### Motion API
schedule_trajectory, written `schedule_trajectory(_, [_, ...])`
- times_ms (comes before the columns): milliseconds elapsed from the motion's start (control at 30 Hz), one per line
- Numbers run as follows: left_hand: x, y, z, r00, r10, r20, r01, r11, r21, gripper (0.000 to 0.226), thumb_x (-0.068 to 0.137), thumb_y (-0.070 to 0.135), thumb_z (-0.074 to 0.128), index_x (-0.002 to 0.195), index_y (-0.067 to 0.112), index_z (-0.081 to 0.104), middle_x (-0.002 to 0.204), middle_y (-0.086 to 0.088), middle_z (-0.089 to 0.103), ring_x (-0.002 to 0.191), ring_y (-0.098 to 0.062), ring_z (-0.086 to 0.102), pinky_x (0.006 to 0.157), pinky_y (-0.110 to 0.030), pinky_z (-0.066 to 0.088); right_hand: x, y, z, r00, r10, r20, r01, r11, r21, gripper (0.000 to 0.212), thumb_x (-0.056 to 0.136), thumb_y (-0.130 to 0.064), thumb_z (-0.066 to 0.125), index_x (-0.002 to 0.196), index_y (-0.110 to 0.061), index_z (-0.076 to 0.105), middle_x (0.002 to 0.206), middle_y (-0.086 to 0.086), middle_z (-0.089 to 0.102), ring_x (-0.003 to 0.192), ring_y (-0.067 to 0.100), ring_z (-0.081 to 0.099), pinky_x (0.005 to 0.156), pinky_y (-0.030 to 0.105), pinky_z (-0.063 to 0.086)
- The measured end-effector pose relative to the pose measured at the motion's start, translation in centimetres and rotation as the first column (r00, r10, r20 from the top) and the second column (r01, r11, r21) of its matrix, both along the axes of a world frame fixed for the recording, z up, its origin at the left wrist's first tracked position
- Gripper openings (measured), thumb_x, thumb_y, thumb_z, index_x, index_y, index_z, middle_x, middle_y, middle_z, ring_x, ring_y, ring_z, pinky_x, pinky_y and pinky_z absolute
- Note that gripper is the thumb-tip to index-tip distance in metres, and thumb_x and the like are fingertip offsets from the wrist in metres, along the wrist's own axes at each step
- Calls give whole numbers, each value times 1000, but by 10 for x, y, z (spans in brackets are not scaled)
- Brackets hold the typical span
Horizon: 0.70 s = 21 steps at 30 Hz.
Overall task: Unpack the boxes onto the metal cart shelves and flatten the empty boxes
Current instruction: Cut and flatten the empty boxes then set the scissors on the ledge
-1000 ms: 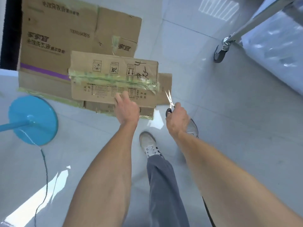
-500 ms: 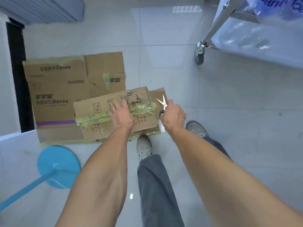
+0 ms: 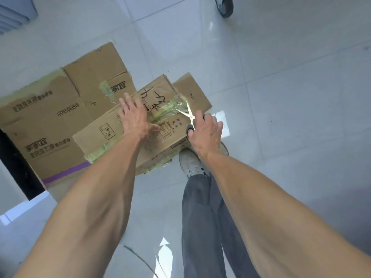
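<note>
We see sealed box (image 3: 128, 137) on floor (image 3: 281, 97), atop flattened cardboard (image 3: 50, 117) | left hand (image 3: 135, 115) flat, fingers spread, pressing box top | right hand (image 3: 204, 133) gripping scissors (image 3: 189, 115), blades parted at green tape (image 3: 166, 107) | cart wheel (image 3: 224, 6) top right, well apart.

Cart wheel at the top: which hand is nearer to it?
Right. The right hand, holding scissors, is below the wheel, slightly left of it; the left hand lies farther left, flat on the box.
</note>
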<state>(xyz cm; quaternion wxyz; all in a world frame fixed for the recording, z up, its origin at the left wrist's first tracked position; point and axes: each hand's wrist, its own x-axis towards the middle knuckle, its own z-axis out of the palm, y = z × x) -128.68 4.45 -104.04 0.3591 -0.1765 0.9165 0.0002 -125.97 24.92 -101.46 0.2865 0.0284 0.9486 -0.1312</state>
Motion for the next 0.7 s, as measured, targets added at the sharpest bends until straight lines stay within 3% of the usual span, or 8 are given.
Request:
schedule_trajectory(33, [-1,-5,-1,1000,-4,-18,4,1000,10,123,52,56,91,146,8,26,156,-26,20,143,-45,22,116,-55,20,2,-2,-5,1000,7,-22,-8,1000,-10,35,86,-26,64,117,-20,48,101,5,53,94,25,47,81,36,30])
schedule_trajectory(100, [-7,-5,-2,997,-40,-67,41,999,22,111,50,54,93,136,11,36,130,-19,41,115,-34,42,103,-49,42,2,0,-10,997,36,-61,-36,999,10,34,85,-23,63,115,-21,48,100,5,53,92,24,45,80,35,29])
schedule_trajectory(200, [-5,2,11,995,-93,-25,94,994,57,101,55,44,93,133,14,36,103,-15,42,89,-27,40,90,-47,46,13,5,-8,999,35,-35,-34,999,40,34,85,-22,63,115,-21,47,101,5,54,93,25,46,81,36,30])
schedule_trajectory(467, [0,-21,26,991,-122,-46,127,981,143,87,75,52,69,143,13,31,86,-10,44,73,-23,47,68,-39,44,15,-19,-1,992,1,-127,13,994,113,37,82,-19,65,116,-24,50,104,4,54,96,24,47,80,36,31])
schedule_trajectory(700, [14,-30,31,998,-29,-63,35,995,97,74,80,53,51,142,16,33,90,-11,43,77,-25,49,70,-40,44,-9,-35,-3,978,94,-186,-79,993,87,42,86,-14,61,125,-24,49,106,3,52,97,23,46,80,35,32])
